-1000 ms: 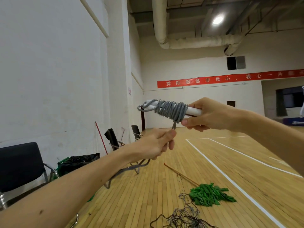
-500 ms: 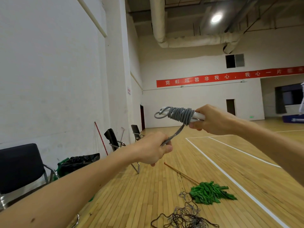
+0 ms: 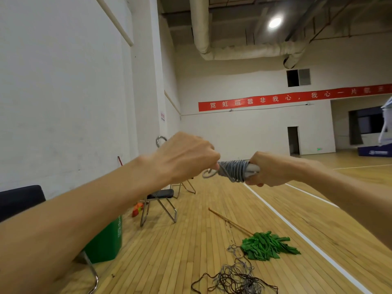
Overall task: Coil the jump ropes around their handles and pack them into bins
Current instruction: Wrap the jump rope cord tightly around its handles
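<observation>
At the far left edge, a black chair (image 3: 19, 200) stands against the white wall. Just to its right, a green bin (image 3: 106, 240) stands on the wooden floor (image 3: 169, 262). Behind the bin, near the wall, stands a folding chair (image 3: 161, 200) with a thin metal frame.

At mid-height in the picture, the left hand (image 3: 186, 158) is raised with its fingers curled, and it pinches the grey jump rope (image 3: 233, 169) at the left end of the coil. A small loop of the rope hangs just below these fingers, and another curved piece shows above the back of the hand.

The rope is wound in many turns around the pale handles (image 3: 252, 167), and the bundle is held almost level in the air between the 2 hands. The right hand (image 3: 269, 170) is clenched around the right end of the handles and touches the last turns.

Below them, a thin wooden stick (image 3: 229, 221) lies on the floor and leads to a green mop head (image 3: 267, 246). A tangle of dark cords (image 3: 235, 279) lies just beside the mop head, closer to the person. On the far wall hangs a red banner (image 3: 275, 98).
</observation>
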### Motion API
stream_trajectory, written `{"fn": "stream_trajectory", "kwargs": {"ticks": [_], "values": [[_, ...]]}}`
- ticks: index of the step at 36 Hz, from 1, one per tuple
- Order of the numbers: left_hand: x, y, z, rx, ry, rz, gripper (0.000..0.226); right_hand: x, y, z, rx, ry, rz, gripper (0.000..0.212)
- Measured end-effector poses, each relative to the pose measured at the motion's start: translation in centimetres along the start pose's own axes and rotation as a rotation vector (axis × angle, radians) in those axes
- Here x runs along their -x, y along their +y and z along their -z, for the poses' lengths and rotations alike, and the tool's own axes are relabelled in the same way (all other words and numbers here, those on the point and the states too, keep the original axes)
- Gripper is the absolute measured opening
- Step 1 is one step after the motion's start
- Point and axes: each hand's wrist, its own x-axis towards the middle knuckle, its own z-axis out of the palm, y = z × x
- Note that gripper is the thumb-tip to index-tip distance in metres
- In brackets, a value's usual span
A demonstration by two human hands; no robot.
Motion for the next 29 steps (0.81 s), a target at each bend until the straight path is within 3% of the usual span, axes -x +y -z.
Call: {"fn": "stream_trajectory", "kwargs": {"ticks": [4, 10, 12, 19, 24, 29], "values": [[-0.7, -0.9, 1.1, -0.067, 0.044, -0.166, 0.044, 0.5, -1.1, -0.2, 0.026, -0.184, 0.011, 0.018], [-0.7, -2.3, 0.8, -0.058, 0.258, -0.221, 0.046, 2.4, -2.5, -0.2, 0.067, -0.331, 0.133, 0.006], [-0.6, -2.8, 0.7, -0.019, 0.314, -0.192, 0.050, 3.1, -3.0, -0.4, 0.038, -0.375, 0.176, 0.006], [0.3, -3.3, 0.1, 0.128, 0.277, -0.017, 0.065, 4.7, -4.4, -0.4, -0.030, -0.436, 0.314, 0.013], [0.5, -3.5, -0.3, 0.240, 0.222, 0.166, 0.060, 5.2, -5.1, 0.1, -0.229, -0.474, 0.410, 0.010], [0.5, -2.7, -1.2, 0.654, 0.220, 0.362, 0.052, 5.5, -5.4, 0.9, -0.448, -0.503, 0.552, 0.007]]}}
